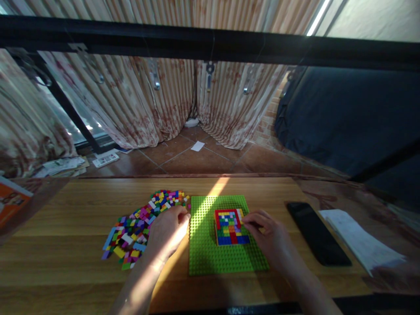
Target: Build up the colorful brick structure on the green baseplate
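Note:
A green studded baseplate (206,253) lies on the wooden table (72,258). On it stands a square block of small coloured bricks (229,226), red, blue, yellow and green. My right hand (267,234) rests at the block's right edge, fingers pinched together against it. My left hand (169,229) lies on the table by the baseplate's left edge, fingers curled, touching the pile of loose coloured bricks (138,227). What either hand holds, if anything, is hidden.
A black phone (316,238) lies right of the baseplate, and white papers (357,240) beyond it. An orange booklet (11,199) sits at the far left. Behind the table are a tiled floor, curtains and a black rail overhead.

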Demonstrator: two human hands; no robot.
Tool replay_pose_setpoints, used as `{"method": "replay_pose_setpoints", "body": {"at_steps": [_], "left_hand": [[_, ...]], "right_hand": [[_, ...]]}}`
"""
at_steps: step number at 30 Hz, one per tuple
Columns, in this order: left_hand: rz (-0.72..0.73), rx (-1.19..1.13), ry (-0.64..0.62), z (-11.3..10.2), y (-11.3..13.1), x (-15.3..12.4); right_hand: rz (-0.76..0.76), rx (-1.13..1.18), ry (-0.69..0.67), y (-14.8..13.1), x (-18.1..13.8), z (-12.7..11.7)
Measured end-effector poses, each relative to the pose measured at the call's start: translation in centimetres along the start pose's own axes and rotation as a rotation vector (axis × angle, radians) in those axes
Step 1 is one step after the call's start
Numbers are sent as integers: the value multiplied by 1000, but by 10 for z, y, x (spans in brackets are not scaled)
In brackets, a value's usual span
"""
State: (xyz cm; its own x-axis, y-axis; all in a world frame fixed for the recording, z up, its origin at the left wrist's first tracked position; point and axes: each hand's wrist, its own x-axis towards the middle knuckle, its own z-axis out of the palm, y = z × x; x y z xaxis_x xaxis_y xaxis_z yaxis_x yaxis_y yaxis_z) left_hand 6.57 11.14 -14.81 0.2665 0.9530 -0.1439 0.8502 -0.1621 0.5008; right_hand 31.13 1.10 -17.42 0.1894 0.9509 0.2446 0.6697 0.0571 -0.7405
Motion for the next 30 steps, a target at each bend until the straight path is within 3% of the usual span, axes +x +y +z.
{"method": "replay_pose_setpoints", "body": {"at_steps": [6,18,21,26,30], "left_hand": [[-3,0,-14,-1,1,0],[15,45,34,4,-7,5],[36,13,103,-2,-17,7],[23,32,358,-12,-39,20],[158,64,421,-5,-39,40]], "right_hand": [[157,200,49,9,0,7],[215,244,-9,11,2,3],[210,244,12,14,0,1],[165,124,99,11,2,-2],[79,13,120,4,5,3]]}}
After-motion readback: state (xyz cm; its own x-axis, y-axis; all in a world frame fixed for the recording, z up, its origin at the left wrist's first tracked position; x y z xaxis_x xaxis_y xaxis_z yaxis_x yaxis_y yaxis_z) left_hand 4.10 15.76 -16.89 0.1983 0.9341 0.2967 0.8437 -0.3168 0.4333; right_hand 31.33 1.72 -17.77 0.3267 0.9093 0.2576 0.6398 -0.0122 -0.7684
